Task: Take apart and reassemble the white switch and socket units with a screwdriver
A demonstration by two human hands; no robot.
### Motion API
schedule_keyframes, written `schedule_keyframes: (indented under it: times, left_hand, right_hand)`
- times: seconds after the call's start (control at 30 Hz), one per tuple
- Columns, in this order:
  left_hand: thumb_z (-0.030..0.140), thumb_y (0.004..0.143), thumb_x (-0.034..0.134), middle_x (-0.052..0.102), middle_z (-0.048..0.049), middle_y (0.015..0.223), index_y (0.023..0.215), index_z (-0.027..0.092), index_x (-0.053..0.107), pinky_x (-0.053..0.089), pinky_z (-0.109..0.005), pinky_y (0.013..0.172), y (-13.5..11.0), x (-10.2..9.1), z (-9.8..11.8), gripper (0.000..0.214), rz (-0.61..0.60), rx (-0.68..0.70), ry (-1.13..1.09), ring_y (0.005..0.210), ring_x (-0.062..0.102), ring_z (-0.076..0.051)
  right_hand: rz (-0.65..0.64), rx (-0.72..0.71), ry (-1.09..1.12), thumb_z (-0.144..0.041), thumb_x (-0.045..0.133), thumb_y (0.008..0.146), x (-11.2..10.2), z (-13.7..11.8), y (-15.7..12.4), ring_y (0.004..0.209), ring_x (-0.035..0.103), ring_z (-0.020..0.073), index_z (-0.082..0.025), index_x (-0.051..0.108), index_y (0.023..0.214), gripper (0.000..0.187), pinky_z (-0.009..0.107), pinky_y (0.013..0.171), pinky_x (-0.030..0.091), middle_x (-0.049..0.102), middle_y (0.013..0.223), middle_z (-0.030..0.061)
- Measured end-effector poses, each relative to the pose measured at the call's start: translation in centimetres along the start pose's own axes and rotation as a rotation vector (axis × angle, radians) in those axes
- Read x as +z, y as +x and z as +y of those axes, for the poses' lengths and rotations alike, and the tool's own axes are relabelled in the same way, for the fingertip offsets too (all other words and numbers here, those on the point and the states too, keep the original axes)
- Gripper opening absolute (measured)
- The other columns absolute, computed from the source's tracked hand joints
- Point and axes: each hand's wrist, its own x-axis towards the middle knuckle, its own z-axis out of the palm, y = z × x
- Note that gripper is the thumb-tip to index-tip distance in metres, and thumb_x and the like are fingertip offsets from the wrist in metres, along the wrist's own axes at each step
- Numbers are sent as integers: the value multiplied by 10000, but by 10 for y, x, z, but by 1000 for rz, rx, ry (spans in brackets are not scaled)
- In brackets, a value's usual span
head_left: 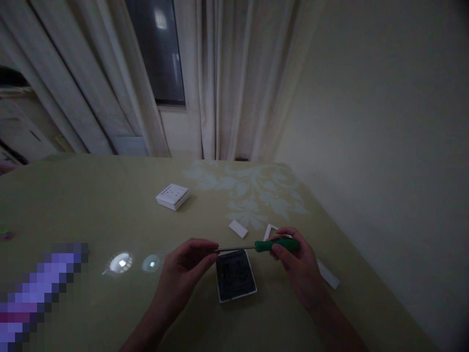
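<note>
Over the near dark panel (236,277), I hold the screwdriver (266,246), right hand (297,268) wrapped around its handle, left hand (183,268) pinching its tip; plate (238,229), frame (268,231) and strip (329,275) seem already off, while the far-left socket (173,196) looks unopened.

Backed by pale curtains (252,73) at twelve o'clock and a dark window (156,54) at eleven; flanked by plain wall (403,171) at three, cabinet (20,127) past nine

Head camera: worn on the person's head, facing forward and down over the counter (113,210)
Left hand (186,264): close, seven o'clock
Right hand (296,264): close, five o'clock
Curtains (245,73): beyond the counter, twelve o'clock
Wall (392,146): three o'clock
</note>
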Motion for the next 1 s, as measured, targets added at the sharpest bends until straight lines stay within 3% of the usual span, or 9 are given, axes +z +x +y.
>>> schedule_keyframes:
  times: [0.23, 0.43, 0.63, 0.83, 1.0]
  left_hand:
    - [384, 792, 903, 876, -73, 875, 851, 250, 875, 692, -341, 782, 2, 7, -3, 149, -25, -30, 25, 837, 845, -278]
    - [422, 933, 755, 871, -64, 985, 1085, 307, 885, 625, -331, 753, 1, 9, -12, 231, -63, 80, 239, 891, 812, -268]
    - [415, 949, 712, 847, -47, 925, 934, 279, 847, 575, -342, 802, 1, 26, -2, 191, -114, 109, 358, 868, 767, -260]
    - [366, 885, 752, 879, -33, 948, 913, 315, 869, 569, -355, 800, 11, 44, 7, 131, -242, -18, 351, 885, 804, -286]
    - [332, 865, 751, 839, -45, 873, 850, 323, 901, 553, -341, 767, 17, 52, -4, 151, -238, 125, 455, 816, 779, -260]
  right_hand:
    - [64, -3, 91, -402, 1051, 656, 3, -5, 3, 672, 676, 142, -213, 741, 957, 472, 246, 620, 560, 794, 847, 26]
    - [177, -31, 179, -391, 1075, 598, -7, -16, 8, 647, 687, 129, -220, 757, 918, 482, 228, 587, 588, 789, 825, 4]
    - [302, -108, 254, -383, 1071, 600, -22, -20, 12, 649, 701, 119, -223, 775, 912, 459, 212, 580, 608, 774, 832, -14]
    - [344, -125, 309, -384, 1077, 581, -25, -23, 14, 651, 679, 93, -238, 799, 896, 445, 177, 574, 600, 740, 809, -39]
    - [349, -136, 333, -367, 1077, 579, -27, -26, 16, 648, 680, 93, -234, 795, 883, 435, 178, 575, 603, 734, 797, -42]
